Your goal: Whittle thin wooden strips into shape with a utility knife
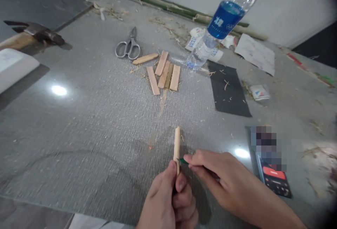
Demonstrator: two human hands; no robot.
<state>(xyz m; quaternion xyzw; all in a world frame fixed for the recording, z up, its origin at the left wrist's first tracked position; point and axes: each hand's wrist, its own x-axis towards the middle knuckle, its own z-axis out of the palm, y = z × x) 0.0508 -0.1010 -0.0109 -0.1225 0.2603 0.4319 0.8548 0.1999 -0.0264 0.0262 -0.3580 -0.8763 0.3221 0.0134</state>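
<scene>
My left hand [170, 199] is closed around the lower end of a pale strip of wood or bamboo [177, 141], which points away from me above the table. From the right, my right hand [223, 178] pinches a small green piece [183, 161], its tip against the side of the strip. Most of that green piece is hidden by my fingers, so its kind cannot be made out. Farther off lies a group of several short flat wooden strips [175, 77], with a pointed one [145, 59] beside scissors [128, 45].
A clear plastic bottle [226, 20] with a blue label leans at the back. On the right are black sheet [229, 88], paper scraps [255, 53] and a phone [275, 174]. A hammer [37, 32] and a white object [15, 68] lie left. Green stalks [171, 7] run along the wall.
</scene>
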